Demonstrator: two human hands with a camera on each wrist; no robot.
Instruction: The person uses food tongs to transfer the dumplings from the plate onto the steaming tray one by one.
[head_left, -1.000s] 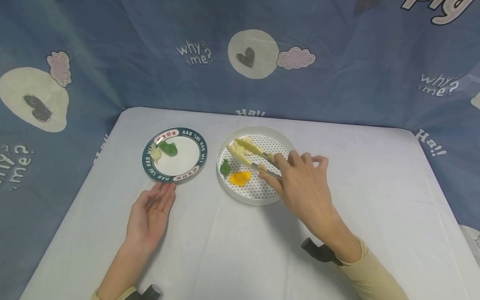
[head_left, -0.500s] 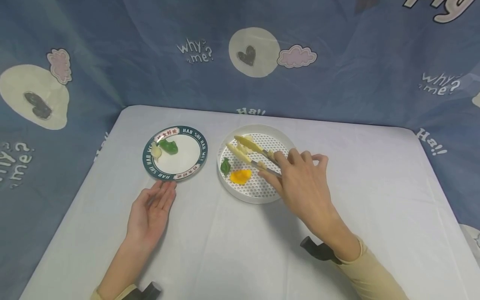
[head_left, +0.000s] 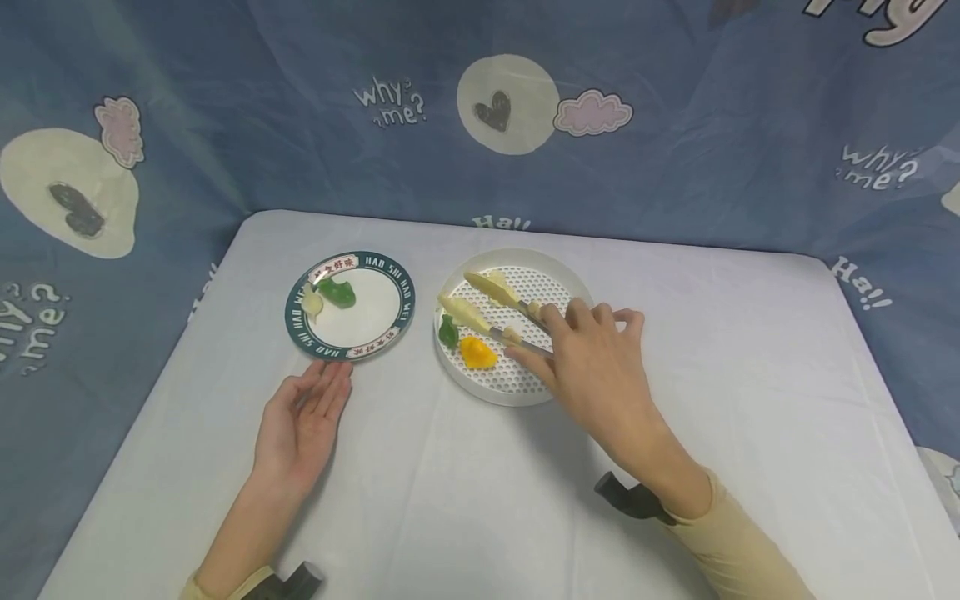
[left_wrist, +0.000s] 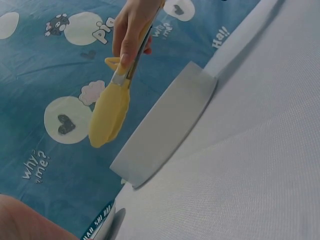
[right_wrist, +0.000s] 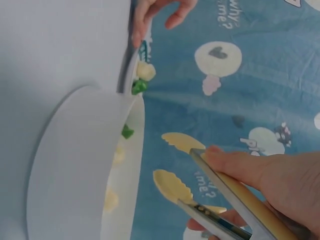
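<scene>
My right hand [head_left: 600, 375] grips a pair of yellow-tipped food tongs [head_left: 465, 312] above a white perforated round tray [head_left: 480, 392]. The tong tips stand apart with nothing pinched between them, as the tongs [right_wrist: 172, 186] also show in the right wrist view. Inside the tray lie a green piece [head_left: 448, 332], an orange-yellow piece [head_left: 477, 353] and pale pieces partly hidden by the tongs. My left hand [head_left: 300, 425] has its fingers extended, fingertips at the near rim of a green-rimmed plate [head_left: 371, 321]. On that plate are a pale piece [head_left: 312, 304] and a green leafy-looking piece [head_left: 339, 293].
A white cloth [head_left: 465, 500] covers the table. Behind it hangs a blue printed curtain [head_left: 300, 125]. The tray's tall side wall [left_wrist: 165, 130] shows in the left wrist view. The plate stands left of the tray, with a narrow gap between them.
The right hand and tongs have shifted slightly left over the tray, and the tong tips have spread wider apart. The left hand and the plate stay in place.
</scene>
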